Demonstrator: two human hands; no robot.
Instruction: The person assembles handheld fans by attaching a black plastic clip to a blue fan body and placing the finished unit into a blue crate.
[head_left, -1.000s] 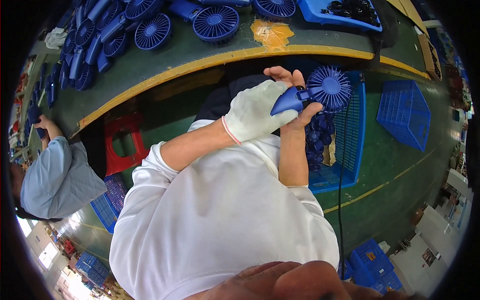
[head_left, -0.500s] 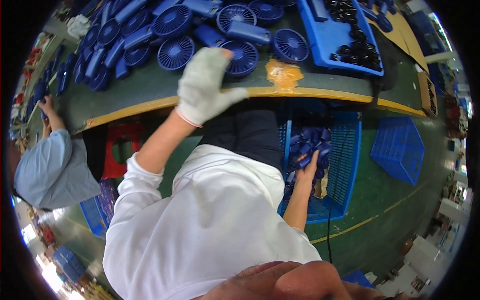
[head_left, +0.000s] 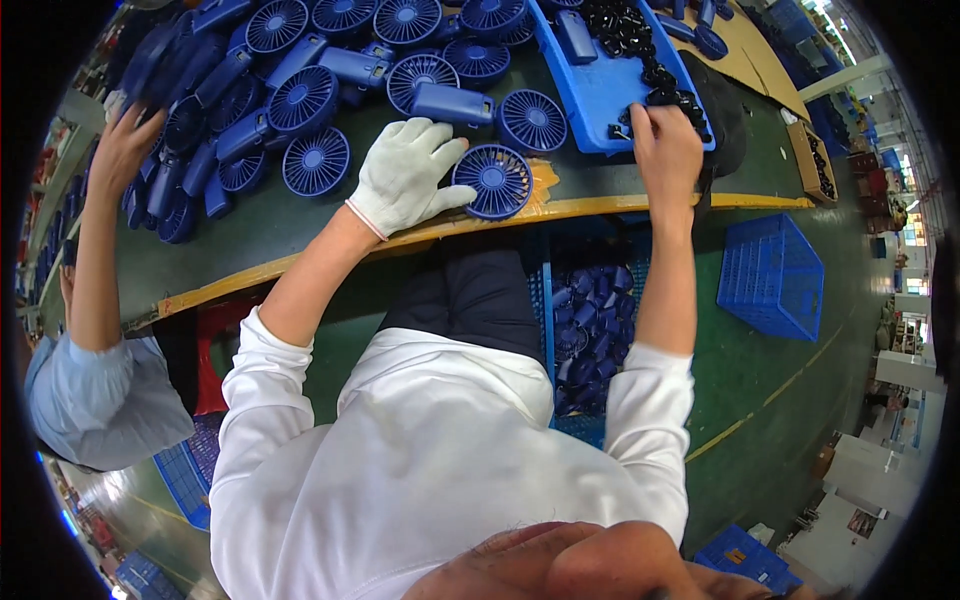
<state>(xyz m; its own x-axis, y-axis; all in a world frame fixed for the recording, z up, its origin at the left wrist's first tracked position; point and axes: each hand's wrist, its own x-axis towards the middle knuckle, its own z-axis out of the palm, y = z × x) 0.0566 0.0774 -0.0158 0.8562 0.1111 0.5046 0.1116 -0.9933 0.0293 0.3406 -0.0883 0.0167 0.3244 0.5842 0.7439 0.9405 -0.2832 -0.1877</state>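
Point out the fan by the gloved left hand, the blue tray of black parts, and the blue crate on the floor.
handheld fan [head_left: 497, 181], head view, centre of its round grille.
blue tray [head_left: 600, 95], head view, bare floor of the tray.
blue crate [head_left: 772, 272], head view, its slotted side wall.

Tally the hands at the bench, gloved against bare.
White-gloved: 1, the left hand
Bare: 2, the right hand and a co-worker's hand
Total: 3
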